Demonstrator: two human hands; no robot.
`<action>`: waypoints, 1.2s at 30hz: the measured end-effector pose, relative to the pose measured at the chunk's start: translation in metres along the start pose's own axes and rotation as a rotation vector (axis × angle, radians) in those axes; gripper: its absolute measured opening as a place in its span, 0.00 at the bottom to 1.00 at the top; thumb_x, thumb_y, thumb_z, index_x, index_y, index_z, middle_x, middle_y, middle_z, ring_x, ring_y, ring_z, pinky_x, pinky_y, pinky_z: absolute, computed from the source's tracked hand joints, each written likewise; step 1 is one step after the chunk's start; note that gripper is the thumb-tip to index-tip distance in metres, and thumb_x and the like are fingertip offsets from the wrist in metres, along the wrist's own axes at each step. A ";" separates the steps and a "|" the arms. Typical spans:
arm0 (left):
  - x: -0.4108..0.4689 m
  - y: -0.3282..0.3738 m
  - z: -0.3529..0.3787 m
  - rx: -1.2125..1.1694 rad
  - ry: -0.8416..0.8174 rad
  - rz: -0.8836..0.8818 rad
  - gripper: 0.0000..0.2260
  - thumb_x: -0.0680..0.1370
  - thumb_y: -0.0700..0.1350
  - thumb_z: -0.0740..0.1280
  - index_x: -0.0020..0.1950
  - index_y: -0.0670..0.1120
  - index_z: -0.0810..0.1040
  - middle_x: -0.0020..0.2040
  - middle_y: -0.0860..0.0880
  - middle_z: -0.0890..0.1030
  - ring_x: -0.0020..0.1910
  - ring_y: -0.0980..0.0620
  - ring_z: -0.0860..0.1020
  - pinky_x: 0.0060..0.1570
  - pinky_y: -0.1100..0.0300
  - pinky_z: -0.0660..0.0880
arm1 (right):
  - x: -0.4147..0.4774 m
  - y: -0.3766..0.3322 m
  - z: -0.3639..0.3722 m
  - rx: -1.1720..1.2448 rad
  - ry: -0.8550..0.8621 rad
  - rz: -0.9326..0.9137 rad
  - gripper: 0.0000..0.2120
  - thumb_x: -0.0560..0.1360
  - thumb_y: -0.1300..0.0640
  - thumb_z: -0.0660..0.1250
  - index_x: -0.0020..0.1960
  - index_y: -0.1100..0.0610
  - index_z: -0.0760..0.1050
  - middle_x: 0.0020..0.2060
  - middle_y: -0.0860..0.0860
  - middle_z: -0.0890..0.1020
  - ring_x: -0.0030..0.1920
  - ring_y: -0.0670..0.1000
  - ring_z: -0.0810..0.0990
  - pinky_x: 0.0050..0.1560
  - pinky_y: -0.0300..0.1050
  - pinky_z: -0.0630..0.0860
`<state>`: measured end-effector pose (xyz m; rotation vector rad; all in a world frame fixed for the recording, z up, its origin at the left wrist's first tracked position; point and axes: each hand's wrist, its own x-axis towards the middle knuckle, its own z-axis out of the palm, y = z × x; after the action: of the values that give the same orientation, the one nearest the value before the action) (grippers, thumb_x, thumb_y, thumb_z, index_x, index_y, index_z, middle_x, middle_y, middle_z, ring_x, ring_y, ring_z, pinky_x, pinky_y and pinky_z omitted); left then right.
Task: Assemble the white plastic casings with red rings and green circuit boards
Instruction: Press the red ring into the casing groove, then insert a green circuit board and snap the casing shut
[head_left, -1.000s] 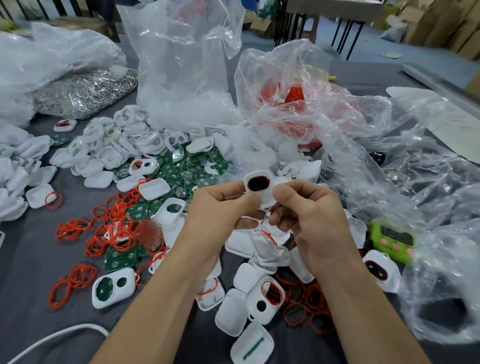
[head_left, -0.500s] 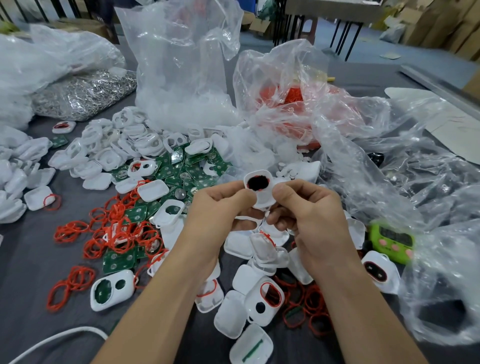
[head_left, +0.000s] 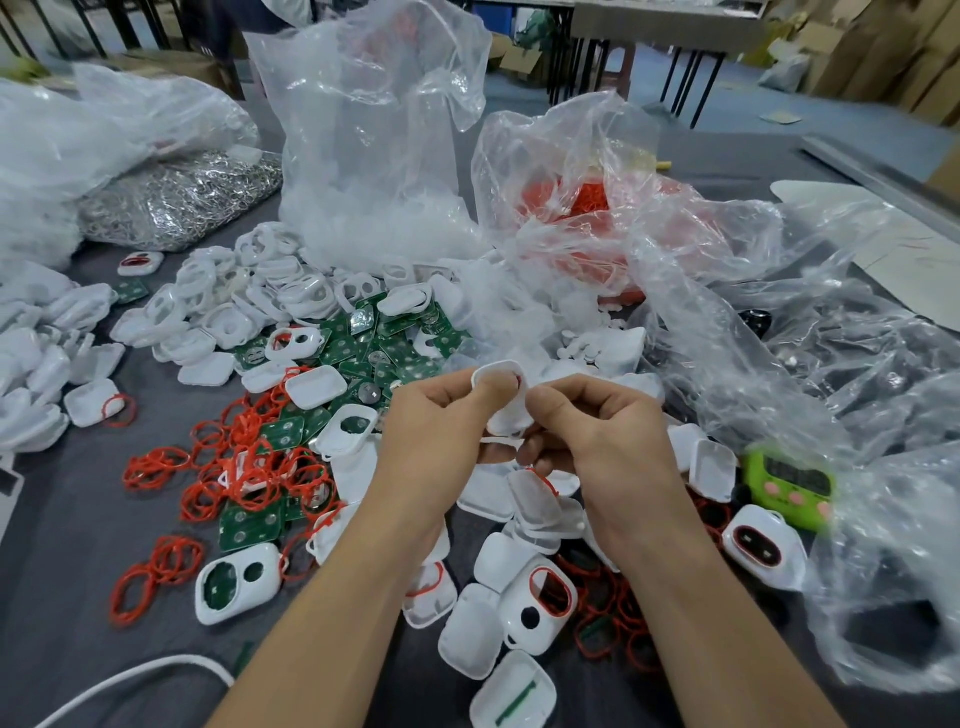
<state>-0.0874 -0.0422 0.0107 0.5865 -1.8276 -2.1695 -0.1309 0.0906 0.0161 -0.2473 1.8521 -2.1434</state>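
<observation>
White casing (head_left: 506, 418) pressed above the bench (head_left: 62, 545)
The casing is pinched between the left grip (head_left: 436, 441) and right grip (head_left: 602, 441); its opening, exposed a second ago, is now covered by the left thumb (head_left: 496, 387), so the red ring (head_left: 519, 382) is judged nearly seated.

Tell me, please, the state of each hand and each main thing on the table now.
left hand, grips the held casing, thumb on its top
right hand, pinches the same casing
held casing, raised between both hands, red ring partly visible
casing near left forearm, lying flat, green board inside
green timer, face up, display unreadable
</observation>
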 end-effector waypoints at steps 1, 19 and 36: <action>0.000 0.000 0.000 0.014 0.005 0.011 0.06 0.78 0.44 0.73 0.45 0.49 0.89 0.43 0.45 0.87 0.40 0.45 0.85 0.46 0.45 0.85 | 0.000 0.000 0.001 0.003 -0.002 0.007 0.12 0.78 0.64 0.72 0.36 0.56 0.84 0.30 0.58 0.82 0.27 0.53 0.80 0.28 0.41 0.76; 0.005 0.008 -0.016 -0.563 -0.453 -0.278 0.23 0.76 0.55 0.66 0.64 0.42 0.82 0.62 0.42 0.81 0.43 0.51 0.79 0.47 0.57 0.80 | -0.001 -0.008 0.015 0.196 0.008 0.215 0.10 0.72 0.54 0.74 0.37 0.60 0.86 0.32 0.59 0.82 0.25 0.50 0.79 0.24 0.38 0.75; 0.020 0.011 -0.039 -0.756 -0.257 -0.265 0.17 0.77 0.48 0.67 0.59 0.40 0.85 0.52 0.41 0.85 0.46 0.46 0.85 0.47 0.55 0.84 | 0.114 -0.023 0.007 -1.331 0.137 -0.347 0.06 0.75 0.59 0.74 0.45 0.48 0.85 0.50 0.49 0.83 0.56 0.54 0.80 0.51 0.45 0.75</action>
<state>-0.0882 -0.0872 0.0133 0.3948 -0.8992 -2.9604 -0.2386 0.0491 0.0323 -0.7153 3.1856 -0.6981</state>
